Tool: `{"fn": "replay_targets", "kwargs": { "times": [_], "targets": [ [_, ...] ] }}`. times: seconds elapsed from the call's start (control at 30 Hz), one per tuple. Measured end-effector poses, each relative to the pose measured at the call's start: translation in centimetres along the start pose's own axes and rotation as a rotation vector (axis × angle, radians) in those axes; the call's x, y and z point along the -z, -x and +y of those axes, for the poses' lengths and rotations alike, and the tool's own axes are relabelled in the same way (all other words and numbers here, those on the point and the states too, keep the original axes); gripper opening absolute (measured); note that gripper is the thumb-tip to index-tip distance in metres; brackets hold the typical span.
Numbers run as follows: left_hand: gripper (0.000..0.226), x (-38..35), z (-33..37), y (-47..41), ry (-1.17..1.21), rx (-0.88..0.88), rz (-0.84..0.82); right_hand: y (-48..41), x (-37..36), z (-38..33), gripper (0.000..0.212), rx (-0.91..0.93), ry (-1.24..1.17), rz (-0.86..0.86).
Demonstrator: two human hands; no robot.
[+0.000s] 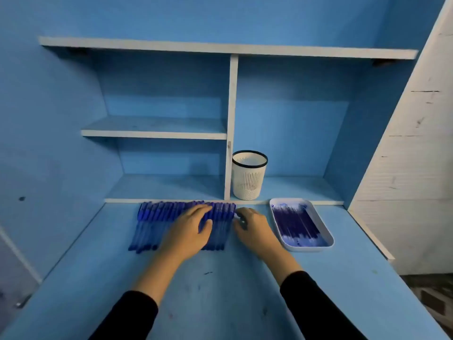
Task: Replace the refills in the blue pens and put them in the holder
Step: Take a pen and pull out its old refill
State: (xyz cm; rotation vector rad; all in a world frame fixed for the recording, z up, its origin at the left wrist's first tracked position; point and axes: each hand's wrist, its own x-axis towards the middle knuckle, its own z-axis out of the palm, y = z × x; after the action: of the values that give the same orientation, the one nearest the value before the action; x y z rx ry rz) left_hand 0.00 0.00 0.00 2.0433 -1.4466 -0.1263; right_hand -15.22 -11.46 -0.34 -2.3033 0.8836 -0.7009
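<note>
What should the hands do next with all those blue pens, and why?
Probably pick up one pen from the right end of the row of pens, where the right hand is. No pens stand in the holder yet, and the refills lie ready in the tray beside that hand.

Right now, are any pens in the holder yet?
No: nothing sticks out above the rim of the white holder, and the blue pens lie in a row on the desk.

No text, label, brand, number or sign can be read on the pens (152, 217), holder (248, 177), tray (306, 249) or shelves (157, 134)
</note>
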Motion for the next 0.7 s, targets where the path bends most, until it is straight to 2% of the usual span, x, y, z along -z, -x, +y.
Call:
{"fn": "replay_targets", "kwargs": {
  "times": [0.1, 0.27, 0.47, 0.6, 0.7],
  "targets": [
    [0.046, -0.9, -0.5, 0.0, -0.099, -0.044, 0.043, 0.1, -0.8, 0.7, 0.027, 0.039, 0.007, 0.042],
    [0.06, -2.1, -1.1, 0.0, -0.178, -0.059, 0.018, 0.4, -1.2, 0.9, 0.036, 0.058, 0.01, 0.055],
    [0.083, -2.5, -1.3, 0.0, -0.223, -0.046, -0.035, 0.3, -0.9, 1.1, 0.026, 0.06, -0.033, 0.057],
    [0.084, -2.5, -1.2, 0.1, -0.22, -0.034, -0.035, 0.5, -0.7, 0.9, 0.021, 0.047, -0.036, 0.096],
    [0.079, -2.5, -1.1, 0.1, -0.22, -0.037, -0.042, 0.6, -0.7, 0.6, 0.026, 0.034, -0.024, 0.102]
  ]
}}
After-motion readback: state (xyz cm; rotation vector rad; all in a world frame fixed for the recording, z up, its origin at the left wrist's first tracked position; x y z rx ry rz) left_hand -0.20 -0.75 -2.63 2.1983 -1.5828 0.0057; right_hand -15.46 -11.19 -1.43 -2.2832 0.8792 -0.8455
